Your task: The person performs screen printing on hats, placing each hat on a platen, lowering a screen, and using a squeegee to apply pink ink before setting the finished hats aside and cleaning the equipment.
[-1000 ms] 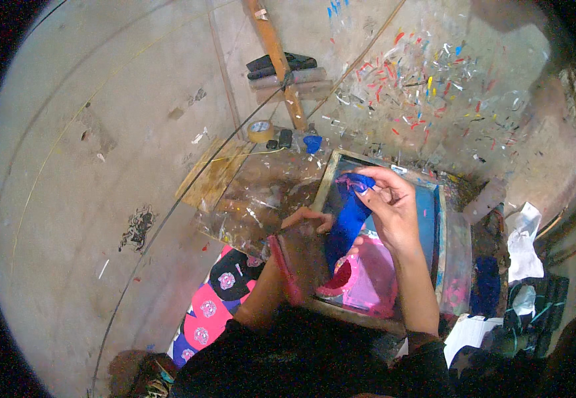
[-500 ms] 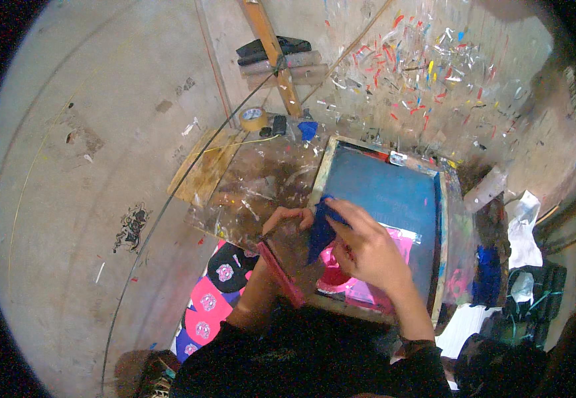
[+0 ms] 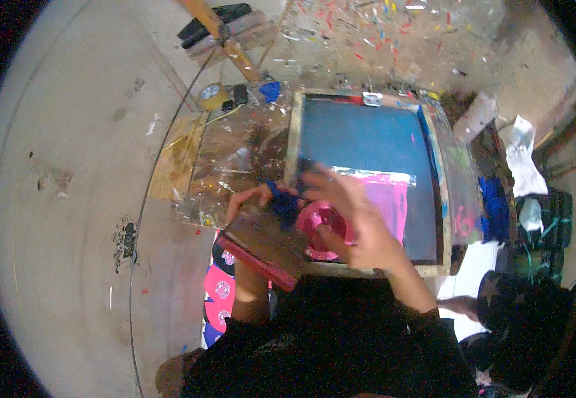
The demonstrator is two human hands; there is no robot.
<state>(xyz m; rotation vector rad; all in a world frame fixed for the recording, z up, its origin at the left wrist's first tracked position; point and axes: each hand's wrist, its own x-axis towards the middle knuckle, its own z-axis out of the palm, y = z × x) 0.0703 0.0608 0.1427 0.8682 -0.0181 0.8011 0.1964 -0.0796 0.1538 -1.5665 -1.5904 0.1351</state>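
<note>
My left hand (image 3: 247,200) is closed around a squeegee (image 3: 264,242), a brown board with a pink-stained lower edge. A crumpled dark blue cloth (image 3: 284,201) lies against the squeegee's upper edge, by the left fingers. To its right, my right hand (image 3: 367,229) is blurred by motion, fingers and thumb apart, with nothing visible in it. Partly behind that hand is a round pink tub (image 3: 316,215) with a glossy pink inside. It sits at the near left of a framed printing screen (image 3: 361,139), whose blue mesh bears a pink-coated area (image 3: 394,199).
A tape roll (image 3: 213,97), a small black object (image 3: 239,94) and a blue scrap (image 3: 270,91) lie at the back left of the stained table (image 3: 241,142). Pink printed pieces (image 3: 221,288) show at lower left. Blue cloth (image 3: 494,209) hangs at right. A person's dark starred clothing (image 3: 523,312) is close by.
The view has shifted, so the screen sits higher in it. My right hand has come away from the blue cloth, which is now bunched by the left hand at the squeegee.
</note>
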